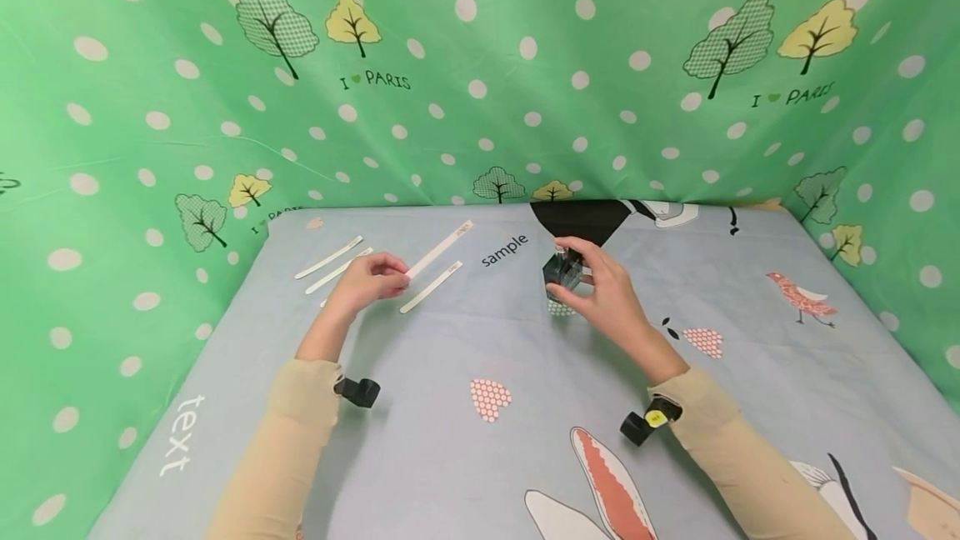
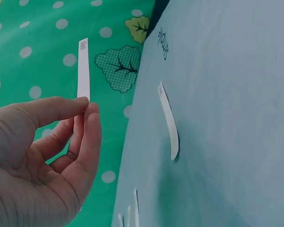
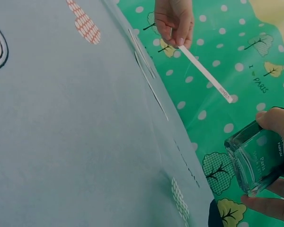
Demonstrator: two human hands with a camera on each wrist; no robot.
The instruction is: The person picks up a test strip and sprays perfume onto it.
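My left hand pinches a white perfume test strip between thumb and fingertips near one end. Small dark print marks the strip's far end, as the left wrist view shows on the held strip. In my right hand is a dark, clear-glass perfume bottle, gripped between thumb and fingers, with a finger at its top. Lettering shows on the bottle in the right wrist view. Bottle and held strip are apart, both raised off the bed-like surface. Another test strip lies just right of my left hand.
Several more white strips, such as one strip, lie left of and partly behind my left hand. A grey-blue printed cloth covers the surface. Behind it hangs a green dotted curtain. Each wrist wears a black camera.
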